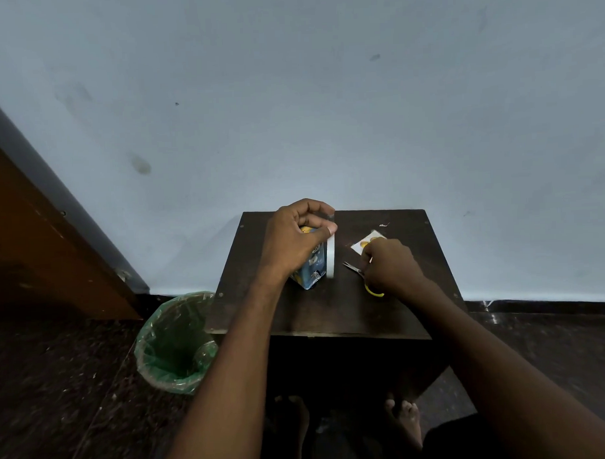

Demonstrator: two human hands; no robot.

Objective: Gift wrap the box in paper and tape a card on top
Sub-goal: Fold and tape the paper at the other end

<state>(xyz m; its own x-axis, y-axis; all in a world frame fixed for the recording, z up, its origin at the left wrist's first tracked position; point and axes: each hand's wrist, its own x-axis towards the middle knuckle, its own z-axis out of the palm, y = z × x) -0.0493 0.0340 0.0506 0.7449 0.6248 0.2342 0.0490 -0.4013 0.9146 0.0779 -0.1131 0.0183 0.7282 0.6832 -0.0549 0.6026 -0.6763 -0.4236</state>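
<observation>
I'm looking at the wrapped box (309, 268) sitting near the middle of the dark desk (331, 314), already covered in blue cartoon-print paper. It is standing on end, its long axis running up toward the camera, with one lower corner pointing toward the desk's near edge. My left hand (294, 240) is resting over the top of it, fingers curled, and thumb and forefinger are pinching a strip of white tape (330, 255) that is hanging down along the box's right side. Whether the strip is already sticking to the paper, I can't quite tell from this angle.

Just right of the box, my right hand (388, 264) is closing around a pair of scissors (359, 273), yellow handle loop showing below the palm and the blades pointing left toward the tape, apart from it. Beyond the knuckles the small card (365, 242) is lying flat on the desk, partly hidden by the fingers.

A bin lined with a green bag (174, 343) is standing on the floor beside the desk's left edge, and a pale blue wall (289, 92) is rising behind.
</observation>
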